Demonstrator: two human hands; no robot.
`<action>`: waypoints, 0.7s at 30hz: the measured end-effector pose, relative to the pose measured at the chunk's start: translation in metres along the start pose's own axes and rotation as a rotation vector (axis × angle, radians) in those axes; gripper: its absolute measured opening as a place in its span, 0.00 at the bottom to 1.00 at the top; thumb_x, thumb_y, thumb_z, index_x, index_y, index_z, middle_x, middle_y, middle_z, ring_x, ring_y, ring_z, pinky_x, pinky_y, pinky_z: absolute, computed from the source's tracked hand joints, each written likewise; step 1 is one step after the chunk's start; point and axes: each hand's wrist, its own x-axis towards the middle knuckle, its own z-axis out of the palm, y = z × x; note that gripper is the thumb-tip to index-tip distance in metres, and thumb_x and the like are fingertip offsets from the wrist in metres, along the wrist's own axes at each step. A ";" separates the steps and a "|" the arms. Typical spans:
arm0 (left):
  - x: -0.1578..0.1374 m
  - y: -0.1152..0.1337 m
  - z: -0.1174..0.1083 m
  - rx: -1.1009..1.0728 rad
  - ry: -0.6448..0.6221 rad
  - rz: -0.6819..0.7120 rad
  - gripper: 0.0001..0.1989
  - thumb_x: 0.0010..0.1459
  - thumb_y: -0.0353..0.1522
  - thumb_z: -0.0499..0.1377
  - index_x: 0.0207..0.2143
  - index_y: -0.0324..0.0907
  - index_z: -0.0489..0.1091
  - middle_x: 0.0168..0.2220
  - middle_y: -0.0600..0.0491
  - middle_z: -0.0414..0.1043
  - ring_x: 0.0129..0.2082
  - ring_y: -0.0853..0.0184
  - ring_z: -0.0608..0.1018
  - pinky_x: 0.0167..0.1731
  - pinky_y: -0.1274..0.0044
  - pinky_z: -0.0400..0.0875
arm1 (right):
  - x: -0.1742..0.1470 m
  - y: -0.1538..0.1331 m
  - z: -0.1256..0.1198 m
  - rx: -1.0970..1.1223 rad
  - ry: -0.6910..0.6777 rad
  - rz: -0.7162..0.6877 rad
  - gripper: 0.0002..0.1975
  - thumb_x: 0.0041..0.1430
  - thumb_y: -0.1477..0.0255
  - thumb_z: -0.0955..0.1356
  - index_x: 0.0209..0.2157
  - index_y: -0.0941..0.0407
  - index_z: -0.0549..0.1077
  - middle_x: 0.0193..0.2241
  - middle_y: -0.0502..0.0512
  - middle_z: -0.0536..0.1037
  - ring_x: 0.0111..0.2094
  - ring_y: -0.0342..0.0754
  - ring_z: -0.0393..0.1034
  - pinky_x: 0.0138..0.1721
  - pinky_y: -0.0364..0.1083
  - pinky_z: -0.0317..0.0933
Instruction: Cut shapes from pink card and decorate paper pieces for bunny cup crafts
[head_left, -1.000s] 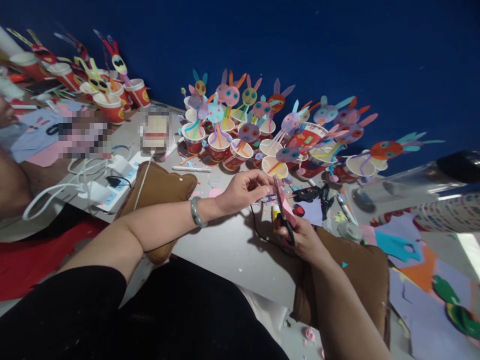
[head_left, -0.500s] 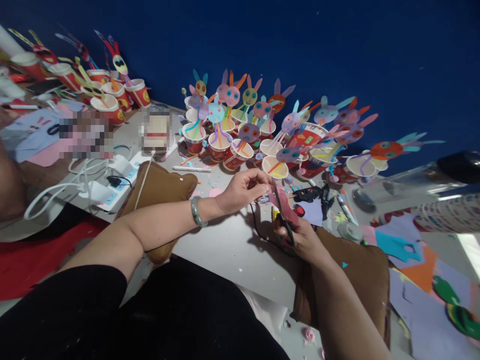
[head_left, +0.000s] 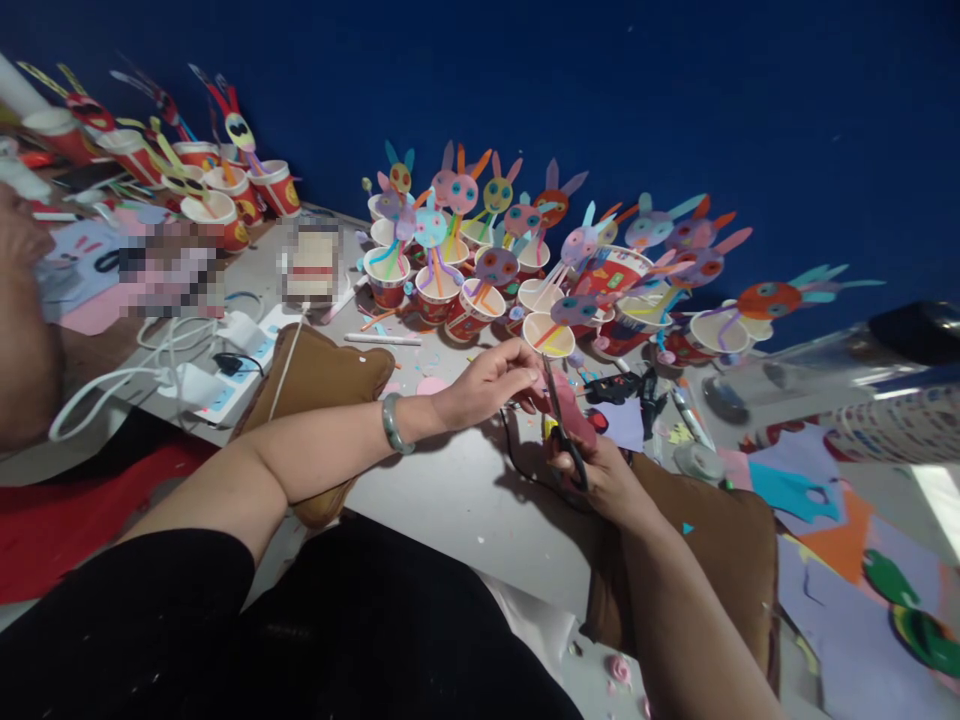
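Note:
My right hand (head_left: 611, 485) is closed around the handles of a pair of black scissors (head_left: 568, 455), whose blades point up and away from me. A piece of pink paper (head_left: 571, 405) lies against the blades. My left hand (head_left: 487, 385), with a bangle on its wrist, pinches the edge of this paper just left of the scissors. The fingertips partly hide where it is gripped. Both hands are above the pale table (head_left: 465, 490), in front of several paper cups (head_left: 472, 310) holding rabbit-like paper figures.
Brown cushions (head_left: 322, 375) lie under my forearms. A power strip (head_left: 240, 370) with white cables sits at left, near another person's arm (head_left: 26, 340). A dark glue-gun-like tool (head_left: 615, 385), a tape roll (head_left: 699, 462) and coloured paper (head_left: 795, 490) are at right. A blue wall (head_left: 480, 80) stands behind.
My left fingers have shifted slightly at the pink paper, and the scissor blades have turned a little. At the far left, the other person's arm and hand have moved up and further into view.

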 end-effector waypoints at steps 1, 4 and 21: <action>-0.001 0.001 0.000 0.000 -0.017 0.002 0.10 0.60 0.37 0.58 0.33 0.42 0.59 0.34 0.53 0.73 0.31 0.71 0.77 0.33 0.76 0.75 | 0.000 0.000 0.000 -0.004 -0.006 -0.005 0.27 0.49 0.46 0.71 0.21 0.54 0.62 0.18 0.45 0.60 0.22 0.41 0.50 0.23 0.43 0.47; -0.002 0.003 0.000 0.017 -0.047 0.019 0.11 0.61 0.37 0.58 0.32 0.42 0.59 0.36 0.51 0.73 0.33 0.71 0.76 0.36 0.75 0.74 | 0.001 0.000 -0.001 -0.016 -0.018 -0.014 0.29 0.49 0.43 0.70 0.22 0.55 0.63 0.19 0.46 0.60 0.22 0.41 0.50 0.23 0.43 0.48; 0.005 -0.006 -0.002 -0.021 0.083 -0.034 0.07 0.60 0.31 0.58 0.32 0.40 0.62 0.30 0.57 0.68 0.31 0.74 0.76 0.36 0.78 0.73 | -0.002 0.003 -0.003 0.082 0.006 -0.004 0.32 0.44 0.38 0.70 0.20 0.55 0.63 0.17 0.46 0.60 0.20 0.40 0.51 0.22 0.43 0.47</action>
